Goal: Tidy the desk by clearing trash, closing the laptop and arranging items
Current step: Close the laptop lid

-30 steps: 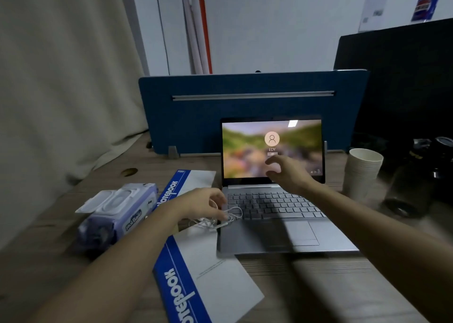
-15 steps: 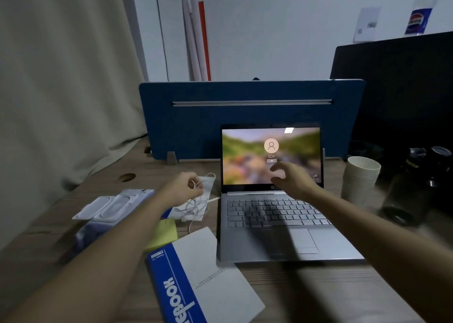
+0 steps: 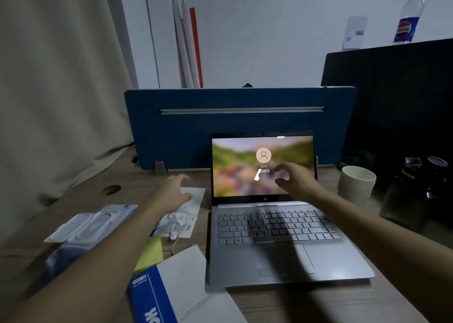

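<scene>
A silver laptop point(image 3: 282, 254) stands open in the middle of the wooden desk, its lit screen point(image 3: 235, 165) showing a login page. My right hand point(image 3: 293, 178) hovers in front of the screen with fingers spread, holding nothing. My left hand point(image 3: 171, 190) hangs open left of the laptop, above a white paper point(image 3: 196, 195). White wired earphones point(image 3: 180, 222) lie in a tangle on that paper, free of my hand.
A wet-wipes pack point(image 3: 83, 232) with its lid flipped up lies at the left. A yellow sticky pad point(image 3: 150, 251) and a blue-and-white notebook point(image 3: 181, 288) lie near the front. Stacked paper cups point(image 3: 356, 184) and dark camera gear point(image 3: 421, 183) stand at the right. A blue divider point(image 3: 240, 124) closes the back.
My left hand carried the earphones off the keyboard to the paper on the left and let them go. My right hand rose slightly in front of the screen.
</scene>
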The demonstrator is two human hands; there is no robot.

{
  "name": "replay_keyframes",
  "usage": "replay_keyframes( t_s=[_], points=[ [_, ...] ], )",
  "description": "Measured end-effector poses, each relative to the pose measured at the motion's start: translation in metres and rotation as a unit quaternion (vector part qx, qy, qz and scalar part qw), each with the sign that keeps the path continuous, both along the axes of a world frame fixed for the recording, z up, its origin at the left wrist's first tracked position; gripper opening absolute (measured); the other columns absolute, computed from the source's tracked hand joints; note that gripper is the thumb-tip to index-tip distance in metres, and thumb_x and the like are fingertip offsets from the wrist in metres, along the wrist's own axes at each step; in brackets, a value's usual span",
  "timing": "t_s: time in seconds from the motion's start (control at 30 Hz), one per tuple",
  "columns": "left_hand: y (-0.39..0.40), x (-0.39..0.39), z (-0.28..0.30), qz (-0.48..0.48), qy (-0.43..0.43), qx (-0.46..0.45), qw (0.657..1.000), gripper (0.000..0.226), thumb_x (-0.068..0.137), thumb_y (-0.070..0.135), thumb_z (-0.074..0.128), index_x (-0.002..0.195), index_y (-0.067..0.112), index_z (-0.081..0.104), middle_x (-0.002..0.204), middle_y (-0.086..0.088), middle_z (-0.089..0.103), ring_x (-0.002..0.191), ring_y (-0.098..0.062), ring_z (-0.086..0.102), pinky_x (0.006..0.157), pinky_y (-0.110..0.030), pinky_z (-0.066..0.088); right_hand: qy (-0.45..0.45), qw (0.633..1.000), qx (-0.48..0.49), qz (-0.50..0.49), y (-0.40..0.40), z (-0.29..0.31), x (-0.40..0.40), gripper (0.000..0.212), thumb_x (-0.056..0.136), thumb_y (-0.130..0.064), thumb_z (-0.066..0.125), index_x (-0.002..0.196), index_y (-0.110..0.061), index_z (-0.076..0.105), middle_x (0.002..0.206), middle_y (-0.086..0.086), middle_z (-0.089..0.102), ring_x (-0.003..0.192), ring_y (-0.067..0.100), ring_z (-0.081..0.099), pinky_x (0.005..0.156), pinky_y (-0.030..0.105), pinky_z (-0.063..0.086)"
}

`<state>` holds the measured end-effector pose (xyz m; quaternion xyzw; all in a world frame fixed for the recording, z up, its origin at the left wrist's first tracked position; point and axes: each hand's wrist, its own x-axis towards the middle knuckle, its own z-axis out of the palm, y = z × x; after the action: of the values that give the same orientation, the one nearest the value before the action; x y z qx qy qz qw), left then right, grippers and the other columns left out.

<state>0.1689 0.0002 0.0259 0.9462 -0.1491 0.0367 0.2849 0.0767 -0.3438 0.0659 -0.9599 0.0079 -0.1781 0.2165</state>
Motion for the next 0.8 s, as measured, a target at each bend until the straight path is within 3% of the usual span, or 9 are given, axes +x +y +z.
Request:
replay_keyframes(
  t_s=[0.27,0.37,0.47,0.6,0.67,0.8],
  points=[
    [-0.055,0.018,0.041,-0.046,-0.096,-0.028,0.994,0.065,0.093,0.028,0.062,0.15,0.022,0.032,0.157,-0.003,0.03,0.141,-0.027,0.03,0.114,-0.045,0.029,-0.044,0.998,-0.03,-0.026,-0.027,0.023,0.033,0.051,0.086,-0.016,0.065,0.135,-0.011,0.05,0.15,0.012,0.037,0.137,0.034,0.033,0.113,0.044,0.029],
    [-0.079,0.027,0.063,-0.065,-0.146,0.004,0.987,0.068,0.094,0.029,0.059,0.153,0.024,0.025,0.162,0.001,0.019,0.147,-0.025,0.017,0.117,-0.047,0.022,-0.05,0.997,-0.057,-0.029,-0.035,0.037,0.051,0.062,0.085,-0.018,0.065,0.142,-0.013,0.042,0.155,0.013,0.031,0.142,0.035,0.024,0.116,0.045,0.021],
    [-0.101,0.036,0.081,-0.065,-0.169,0.048,0.982,0.07,0.095,0.035,0.056,0.154,0.028,0.019,0.164,0.007,0.012,0.15,-0.02,0.007,0.116,-0.055,0.018,-0.02,0.994,-0.093,-0.05,-0.042,0.049,0.069,0.07,0.088,-0.029,0.063,0.149,-0.018,0.031,0.159,0.009,0.025,0.146,0.034,0.015,0.118,0.046,0.015],
    [-0.126,0.051,0.094,-0.059,-0.161,0.108,0.979,0.067,0.096,0.042,0.049,0.155,0.027,0.019,0.163,0.006,0.019,0.151,-0.02,0.007,0.117,-0.049,0.015,0.049,0.987,-0.138,-0.066,-0.05,0.058,0.09,0.073,0.091,-0.043,0.057,0.152,-0.023,0.023,0.159,0.001,0.026,0.149,0.033,0.006,0.118,0.054,0.016],
    [-0.134,0.055,0.096,-0.059,-0.143,0.137,0.978,0.066,0.096,0.045,0.047,0.154,0.025,0.022,0.161,0.004,0.024,0.15,-0.022,0.013,0.119,-0.048,0.015,0.071,0.985,-0.145,-0.063,-0.051,0.06,0.093,0.071,0.091,-0.045,0.056,0.151,-0.025,0.024,0.158,0.001,0.028,0.148,0.031,0.01,0.116,0.055,0.012],
    [-0.141,0.054,0.094,-0.053,-0.15,0.118,0.98,0.06,0.094,0.043,0.051,0.15,0.026,0.033,0.154,-0.003,0.036,0.141,-0.027,0.03,0.117,-0.047,0.021,0.022,0.982,-0.18,-0.06,-0.053,0.057,0.092,0.065,0.09,-0.044,0.056,0.147,-0.023,0.033,0.15,0.007,0.04,0.135,0.03,0.04,0.116,0.055,0.017]
  ],
)
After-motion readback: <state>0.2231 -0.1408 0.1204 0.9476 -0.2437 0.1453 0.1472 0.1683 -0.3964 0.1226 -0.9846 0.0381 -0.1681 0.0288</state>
